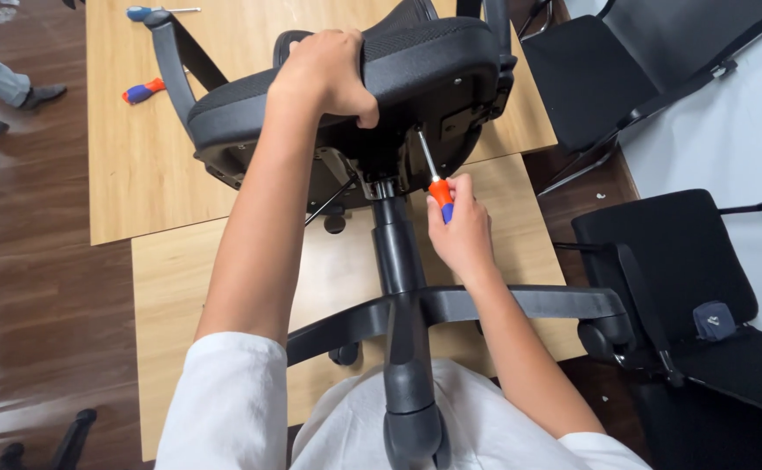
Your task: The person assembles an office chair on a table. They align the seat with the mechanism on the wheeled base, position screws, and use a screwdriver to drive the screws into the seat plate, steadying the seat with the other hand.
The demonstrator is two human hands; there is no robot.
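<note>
Left hand (329, 74) grips the seat edge of a tipped office chair (416, 61) on the worktop (137, 157); right hand (461, 231) clasps a screwdriver (433, 178) against its underside.

Wooden table (163, 174) under chair (381, 78), screwdrivers (143, 90).

- The underside of the seat (451, 104) is crowded — the gas column (396, 244) stands right in the middle, with the screwdriver (433, 178) slanting up just beside it.
- The right hand (461, 231) fills the gap to the right of the column; the left forearm (259, 226) bars the left side.
- The base legs (520, 303) spread low across the front, blocking any reach from below.
- Bare table top (137, 165) lies open to the left, with only a loose screwdriver (143, 90) near its edge.
- On the right, two black chairs (685, 270) close off the floor — little passage there.
</note>
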